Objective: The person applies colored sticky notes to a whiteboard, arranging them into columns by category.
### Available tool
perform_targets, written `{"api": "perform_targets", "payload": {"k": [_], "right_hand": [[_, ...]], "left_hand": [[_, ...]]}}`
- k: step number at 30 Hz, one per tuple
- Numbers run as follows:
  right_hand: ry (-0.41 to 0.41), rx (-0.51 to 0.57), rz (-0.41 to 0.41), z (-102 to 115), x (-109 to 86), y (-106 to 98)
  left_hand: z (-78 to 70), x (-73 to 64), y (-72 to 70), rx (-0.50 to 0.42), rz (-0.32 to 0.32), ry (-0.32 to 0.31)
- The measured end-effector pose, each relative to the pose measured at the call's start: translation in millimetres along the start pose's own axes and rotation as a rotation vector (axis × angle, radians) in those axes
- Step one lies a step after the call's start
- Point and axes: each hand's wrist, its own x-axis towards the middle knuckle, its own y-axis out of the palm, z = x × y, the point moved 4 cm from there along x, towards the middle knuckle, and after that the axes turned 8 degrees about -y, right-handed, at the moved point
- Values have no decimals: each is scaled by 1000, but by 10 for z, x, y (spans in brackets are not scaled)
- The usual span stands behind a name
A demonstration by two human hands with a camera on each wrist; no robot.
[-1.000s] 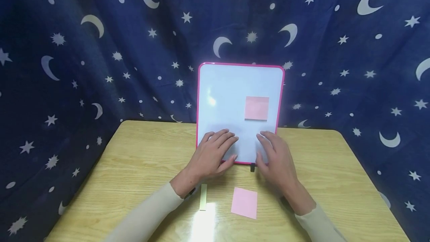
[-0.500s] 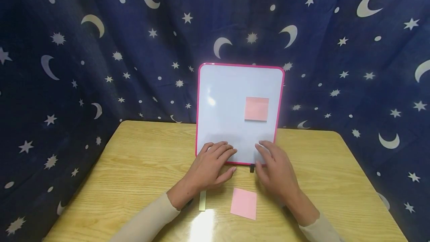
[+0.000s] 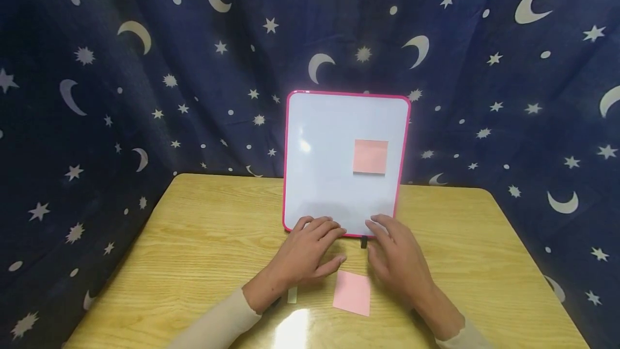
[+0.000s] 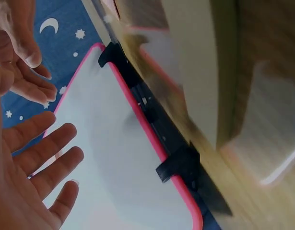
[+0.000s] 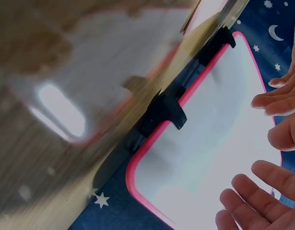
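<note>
A whiteboard with a pink frame (image 3: 319, 160) stands upright at the back of the table, held at its lower edge by black clips (image 4: 181, 163). A pink sticky note (image 3: 370, 156) is on its right half. My left hand (image 3: 307, 249), fingers loosely bent, is in front of the board's lower edge and holds nothing. Opposite it, my right hand (image 3: 399, 255) is likewise relaxed, with nothing in its fingers. Between the wrists a second pink sticky note (image 3: 352, 293) lies on the table. A pale yellow strip (image 3: 293, 295) lies beside my left wrist, partly covered by it.
The wooden table (image 3: 208, 230) reaches out to both sides of the board. Behind it hangs a dark blue curtain (image 3: 232, 139) with moons and stars. Light glares on the tabletop near the front.
Both hands have drawn back from the board's face toward the front of the table. More of the board shows, and less of the yellow strip. Board and pink notes stay in place.
</note>
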Motion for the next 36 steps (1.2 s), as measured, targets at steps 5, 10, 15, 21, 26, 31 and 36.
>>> {"api": "perform_targets", "payload": {"k": [5, 10, 15, 21, 26, 31, 36], "right_hand": [[-33, 28, -21, 76, -23, -5], [-32, 36, -3, 127, -35, -4], [19, 56, 64, 164, -80, -15], [0, 70, 82, 222, -133, 0], [-20, 81, 110, 252, -181, 41], [-31, 77, 118, 286, -222, 55], [-62, 61, 138, 349, -271, 61]], "left_hand": [[-72, -27, 19, 7, 9, 23], [-115, -51, 23, -2, 15, 24], [-157, -95, 61, -14, 53, 31], [-193, -138, 74, -35, 98, 24], [-218, -186, 58, -19, 139, 20], [-239, -231, 79, -7, 183, 28], [-267, -275, 115, -19, 227, 44]]}}
